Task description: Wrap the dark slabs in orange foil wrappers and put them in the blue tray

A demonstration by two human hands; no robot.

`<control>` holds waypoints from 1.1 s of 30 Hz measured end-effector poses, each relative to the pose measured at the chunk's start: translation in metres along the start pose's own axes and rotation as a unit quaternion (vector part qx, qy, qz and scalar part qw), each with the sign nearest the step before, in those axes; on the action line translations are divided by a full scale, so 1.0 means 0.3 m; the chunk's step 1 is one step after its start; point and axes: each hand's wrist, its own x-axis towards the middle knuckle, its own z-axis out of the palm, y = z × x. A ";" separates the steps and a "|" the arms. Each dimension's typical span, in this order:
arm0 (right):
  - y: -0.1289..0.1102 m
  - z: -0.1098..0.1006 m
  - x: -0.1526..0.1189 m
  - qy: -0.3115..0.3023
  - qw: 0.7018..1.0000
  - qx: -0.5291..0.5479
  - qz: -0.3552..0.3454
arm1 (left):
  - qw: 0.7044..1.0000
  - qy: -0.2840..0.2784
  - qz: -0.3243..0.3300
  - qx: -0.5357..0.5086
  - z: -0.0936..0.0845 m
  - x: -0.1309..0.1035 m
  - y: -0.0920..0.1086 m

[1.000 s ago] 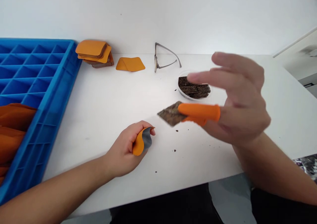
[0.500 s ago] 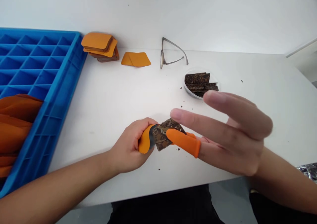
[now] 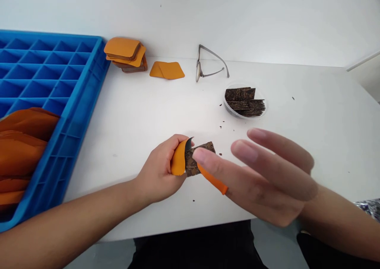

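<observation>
My left hand (image 3: 162,168) is wrapped round an orange packet (image 3: 178,159), squeezed so that its mouth gapes to the right and a dark inside shows. A thin brown pressed slab (image 3: 192,164) sits at that mouth, its left end against the packet. My right hand (image 3: 261,174) holds the slab's right part with fingers close together, one wearing an orange finger cot (image 3: 214,180); the other fingers extend over it. The thumb's grip is hidden behind them.
A blue divided crate (image 3: 86,90) with orange packets (image 3: 25,154) stands left. Behind are stacked orange packets (image 3: 123,49), flat orange pieces (image 3: 168,70), glasses (image 3: 213,65) and a clear bowl (image 3: 237,113) of brown slabs (image 3: 240,94). Dark crumbs dot the white table (image 3: 133,114).
The slab has turned straighter and shifted slightly left against the packet's mouth. My right hand's upper fingers have moved down, one now covering part of the slab. The view has shifted slightly.
</observation>
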 end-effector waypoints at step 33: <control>-0.021 0.017 0.012 -0.004 0.999 -0.029 -0.019 | 0.994 -0.021 0.053 0.092 -0.003 0.009 -0.006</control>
